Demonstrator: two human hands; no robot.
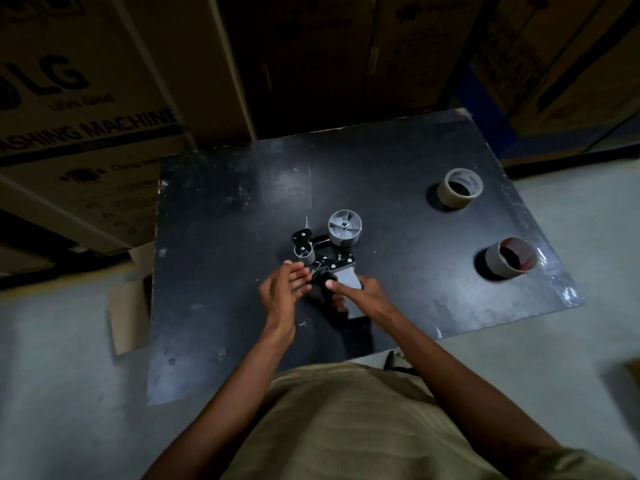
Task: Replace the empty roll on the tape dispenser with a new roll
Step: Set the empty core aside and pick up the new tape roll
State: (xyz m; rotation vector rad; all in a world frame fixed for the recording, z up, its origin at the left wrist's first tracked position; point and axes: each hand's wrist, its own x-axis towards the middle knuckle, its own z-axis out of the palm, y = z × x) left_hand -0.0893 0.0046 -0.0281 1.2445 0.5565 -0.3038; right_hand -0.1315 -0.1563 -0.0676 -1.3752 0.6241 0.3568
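The dispenser (325,252) is seen lying on its side on the black board (398,202), near the front middle. Its grey hub (344,227) is bare, with no roll on it, and a smaller grey roller (304,258) sits to the hub's left. The grey handle (348,284) is gripped by the right hand (360,296): the thumb is laid across the handle's top, the other fingers are curled beneath, mostly hidden. The left hand (285,289) is held open just left of the dispenser's metal plate, fingers straight and close together, tips near or touching the frame; contact cannot be told. Two rolls are stood on end at the board's right side, well apart from the dispenser: a far roll (459,188) with a tan outer band, and a near roll (512,259), greyish, with red showing inside its core. Cardboard boxes (86,109) are stacked behind the board.
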